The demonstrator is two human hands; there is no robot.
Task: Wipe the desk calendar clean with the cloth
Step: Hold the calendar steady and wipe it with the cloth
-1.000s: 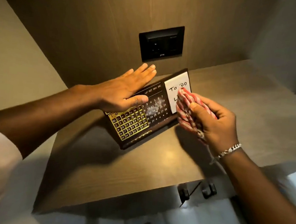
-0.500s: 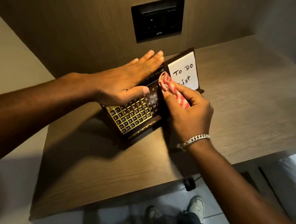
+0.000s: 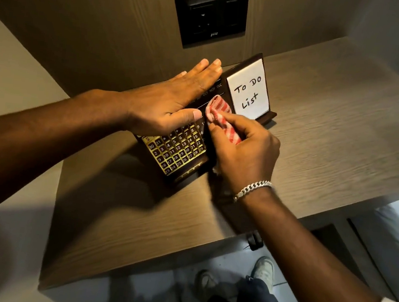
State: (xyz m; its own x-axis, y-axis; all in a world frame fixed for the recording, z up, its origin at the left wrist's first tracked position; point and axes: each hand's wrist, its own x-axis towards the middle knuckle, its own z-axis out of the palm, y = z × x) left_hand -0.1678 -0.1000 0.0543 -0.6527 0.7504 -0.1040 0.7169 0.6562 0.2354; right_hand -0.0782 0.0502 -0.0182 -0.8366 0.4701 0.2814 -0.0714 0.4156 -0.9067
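The left hand (image 3: 173,108) lies flat, fingers together and extended, on top of the dark wooden desk calendar with gold date grid (image 3: 178,156), likely bracing it against the wiping push. At its three o'clock, the right hand (image 3: 245,153) has fingers clamped on the red-and-white striped cloth (image 3: 221,117), pressing it against the calendar's face at the brown wood-grain desk (image 3: 330,140) rear.

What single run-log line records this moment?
left hand: steadies desk calendar | right hand: presses cloth on its face | wiping underway
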